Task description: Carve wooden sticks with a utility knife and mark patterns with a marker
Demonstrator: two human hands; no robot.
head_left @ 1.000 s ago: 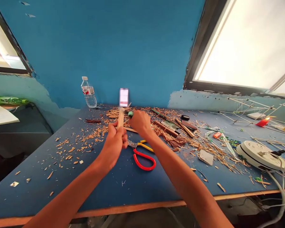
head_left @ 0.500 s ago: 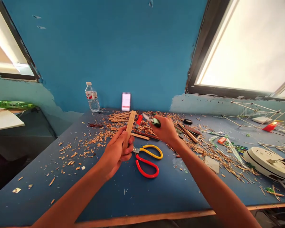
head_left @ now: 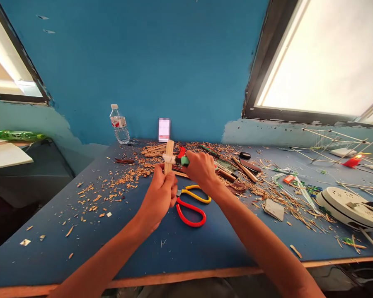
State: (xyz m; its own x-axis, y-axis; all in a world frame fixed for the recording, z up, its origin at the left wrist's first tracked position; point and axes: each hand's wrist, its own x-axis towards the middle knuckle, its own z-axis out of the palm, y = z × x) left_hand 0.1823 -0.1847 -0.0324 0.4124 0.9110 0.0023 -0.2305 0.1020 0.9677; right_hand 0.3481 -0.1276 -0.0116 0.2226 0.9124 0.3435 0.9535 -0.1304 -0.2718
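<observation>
My left hand (head_left: 161,192) is closed round the lower part of a flat wooden strip (head_left: 170,147), which stands upright. In my right hand (head_left: 202,167) is a knife (head_left: 183,160) with a green and black handle. Its pale, motion-blurred blade lies across the strip, just above my left fingers. Below my hands, scissors (head_left: 191,224) with one red and one yellow handle loop rest on the blue tabletop (head_left: 170,260); my left hand partly hides their blades. Behind my right hand a red tool (head_left: 182,151) shows in part.
Wood shavings (head_left: 121,184) cover much of the table. A water bottle (head_left: 119,127) and a phone (head_left: 164,130) stand by the wall. To the right are wooden strips (head_left: 245,169), a white power strip (head_left: 345,207) with cables, and a thin stick frame (head_left: 335,142).
My right hand has moved left and slightly down, bringing the knife blade from beside the strip onto it. The strip has turned more upright in my left hand.
</observation>
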